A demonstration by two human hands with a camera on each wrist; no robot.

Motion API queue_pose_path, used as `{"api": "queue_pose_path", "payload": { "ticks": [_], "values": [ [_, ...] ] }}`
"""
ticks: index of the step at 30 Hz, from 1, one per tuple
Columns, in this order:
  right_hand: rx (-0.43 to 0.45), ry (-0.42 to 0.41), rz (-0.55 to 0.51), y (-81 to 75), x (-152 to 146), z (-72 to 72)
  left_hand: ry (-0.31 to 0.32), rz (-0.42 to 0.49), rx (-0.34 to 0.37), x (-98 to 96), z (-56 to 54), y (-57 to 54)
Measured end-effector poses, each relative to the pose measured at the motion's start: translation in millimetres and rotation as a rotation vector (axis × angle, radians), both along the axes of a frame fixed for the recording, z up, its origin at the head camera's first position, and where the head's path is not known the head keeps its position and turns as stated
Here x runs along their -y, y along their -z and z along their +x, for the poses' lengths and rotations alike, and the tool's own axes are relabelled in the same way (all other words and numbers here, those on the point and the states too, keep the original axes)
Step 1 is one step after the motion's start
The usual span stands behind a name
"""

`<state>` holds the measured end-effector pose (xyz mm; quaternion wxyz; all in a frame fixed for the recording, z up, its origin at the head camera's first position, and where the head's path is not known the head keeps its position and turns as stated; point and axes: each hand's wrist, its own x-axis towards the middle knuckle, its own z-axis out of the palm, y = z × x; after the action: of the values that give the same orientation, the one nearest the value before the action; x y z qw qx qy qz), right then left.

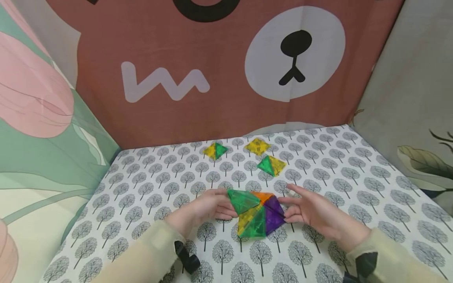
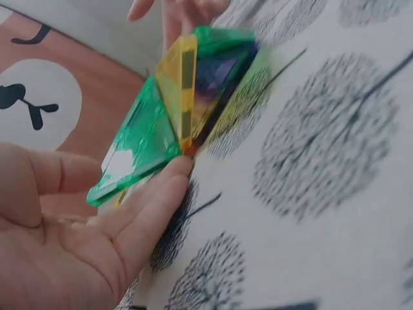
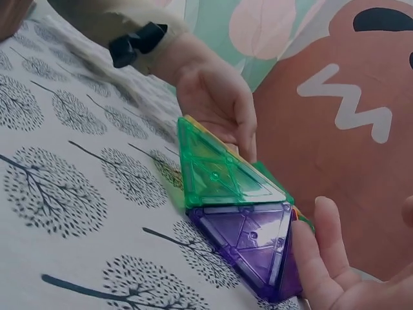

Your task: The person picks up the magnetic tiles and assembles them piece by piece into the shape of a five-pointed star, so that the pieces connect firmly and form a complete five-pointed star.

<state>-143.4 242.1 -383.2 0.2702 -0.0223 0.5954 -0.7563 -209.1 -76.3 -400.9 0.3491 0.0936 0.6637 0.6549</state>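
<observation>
As I'm touching the translucent green, yellow, orange and purple plastic triangle cluster midway between the left and right edges of the table, my left hand and right hand are gripping nothing, fingers loosely extended; with any uneven push, I'm risking folding its seams.

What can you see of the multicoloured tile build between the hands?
The multicoloured tile build looks like translucent plastic: triangular green, yellow, purple and orange panels meeting edge to edge in a raised, faceted shape. It is over the tree-print cloth; whether it rests there is unclear. The left hand touches one side, the right hand the opposite, purple side.
</observation>
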Motion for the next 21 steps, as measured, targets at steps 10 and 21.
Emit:
{"api": "queue_pose_path", "payload": {
  "ticks": [10, 21],
  "values": [
    [-0.099, 0.071, 0.237, 6.9, -41.2, -63.6, -0.212, -0.103, -0.077, 7.0, -33.0, -3.6],
    [-0.118, 0.030, 0.318, 7.8, -54.4, -138.1, -0.186, 0.023, 0.033, 5.7, -79.8, -2.0]
  ]
}}
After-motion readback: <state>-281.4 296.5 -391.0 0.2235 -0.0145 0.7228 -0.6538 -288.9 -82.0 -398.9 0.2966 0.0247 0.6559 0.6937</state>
